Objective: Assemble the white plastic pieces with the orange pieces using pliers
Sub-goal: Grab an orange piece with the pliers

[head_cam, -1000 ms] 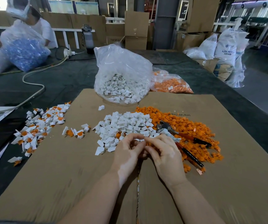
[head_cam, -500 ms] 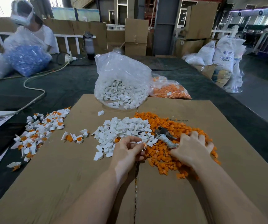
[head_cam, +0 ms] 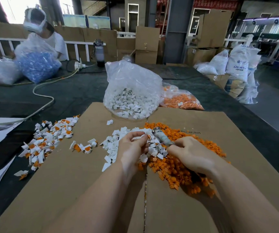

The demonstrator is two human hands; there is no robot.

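- Pliers (head_cam: pixel 162 138) — gripped in the right hand (head_cam: pixel 191 155), fingers curled round the handles, which the hand hides; the metal head points up and away toward the left hand. Whether the jaws stand apart or closed is too small to tell.
- Left hand (head_cam: pixel 132 147) — fingers curled, fingertips pinching a small white-and-orange piece (head_cam: pixel 148 136) just beside the pliers' head; touching or apart cannot be told.
- Loose white plastic pieces (head_cam: pixel 118 140) — a heap at the centre of the cardboard sheet (head_cam: pixel 71 190), partly under both hands.
- Loose orange pieces (head_cam: pixel 202 148) — a larger heap lying against the white one on its right, running under the right hand and wrist.
- Assembled pieces (head_cam: pixel 49 140) — white with orange fitted in, spread at the sheet's left edge and spilling onto the dark table (head_cam: pixel 78 91); a few more (head_cam: pixel 83 146) lie between that spread and the white heap.
- Clear bag of white pieces (head_cam: pixel 132 96) — at the far edge of the sheet, open-topped and well filled.
- Bag of orange pieces (head_cam: pixel 180 100) — just beside it on the right, also holding plenty.
- Progress, as a judgement — early to middling: a modest finished pile, two sizeable loose heaps, and both stock bags barely drawn down. The step in hand appears to be pressing one pair together.
- Surroundings — another person (head_cam: pixel 41 39) sits at the far left behind a bag of blue parts (head_cam: pixel 36 66).
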